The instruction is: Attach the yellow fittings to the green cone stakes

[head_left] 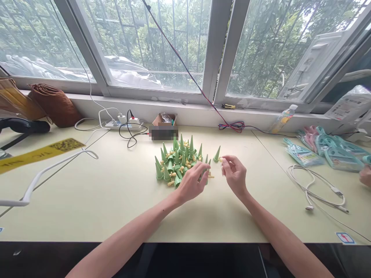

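My left hand (193, 180) reaches over the right side of a pile of green cone-shaped plastic pieces (176, 162). Its fingers are curved and apart, hiding some pieces under them. A small pale yellow peg (211, 177) shows just past those fingertips. My right hand (235, 174) is to the right of the pile, thumb and forefinger pinched on a small yellow piece (220, 159). Close beyond that pinch a single green cone (216, 154) stands upright; whether it touches the yellow piece I cannot tell. More yellow pegs lie among the cones, some upright, some tipped over.
Behind the pile stands a small open cardboard box (164, 127), with a power strip (124, 124) and cables to its left. On the right are a coiled white cable (315, 185), packaged teal items (333, 152) and a bottle (283, 119). Another person's hand (365, 175) shows at the right edge.
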Tool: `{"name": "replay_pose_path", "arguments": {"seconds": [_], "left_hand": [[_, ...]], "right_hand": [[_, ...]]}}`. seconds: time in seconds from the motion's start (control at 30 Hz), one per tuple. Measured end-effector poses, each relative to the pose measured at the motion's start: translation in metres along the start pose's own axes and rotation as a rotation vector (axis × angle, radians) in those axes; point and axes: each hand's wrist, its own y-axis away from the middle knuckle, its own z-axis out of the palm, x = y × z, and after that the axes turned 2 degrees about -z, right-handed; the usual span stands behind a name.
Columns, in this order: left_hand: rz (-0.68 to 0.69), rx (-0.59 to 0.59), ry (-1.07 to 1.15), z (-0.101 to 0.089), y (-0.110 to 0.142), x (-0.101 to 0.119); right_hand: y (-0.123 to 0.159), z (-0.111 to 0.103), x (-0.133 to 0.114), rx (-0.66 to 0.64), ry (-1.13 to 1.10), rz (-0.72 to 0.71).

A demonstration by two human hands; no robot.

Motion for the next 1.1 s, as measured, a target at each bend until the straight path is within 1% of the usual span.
{"name": "replay_pose_path", "arguments": {"seconds": [0.1, 0.17, 0.23, 0.37, 0.63, 1.1], "left_hand": [[-0.06, 0.18, 0.008, -0.0017, -0.004, -0.0044], [-0.078, 0.24, -0.006, -0.002, -0.0051, -0.0066], [-0.083, 0.267, -0.022, -0.0018, -0.0053, -0.0082], [-0.083, 0.276, -0.037, -0.001, -0.0046, -0.009], [-0.083, 0.26, -0.044, 0.0002, -0.0032, -0.008], [-0.094, 0.267, -0.012, 0.0014, -0.0021, -0.0109]], "right_hand": [[0.0028, 0.0012, -0.0006, -0.072, 0.017, -0.05], [0.0044, 0.002, -0.0001, -0.132, 0.038, -0.087], [0.0055, 0.0027, 0.0007, -0.184, 0.056, -0.116], [0.0064, 0.0037, 0.0013, -0.253, 0.072, -0.139], [0.0052, 0.004, 0.0015, -0.306, 0.066, -0.151], [0.0044, 0.0048, 0.0021, -0.343, 0.028, -0.113]]}}
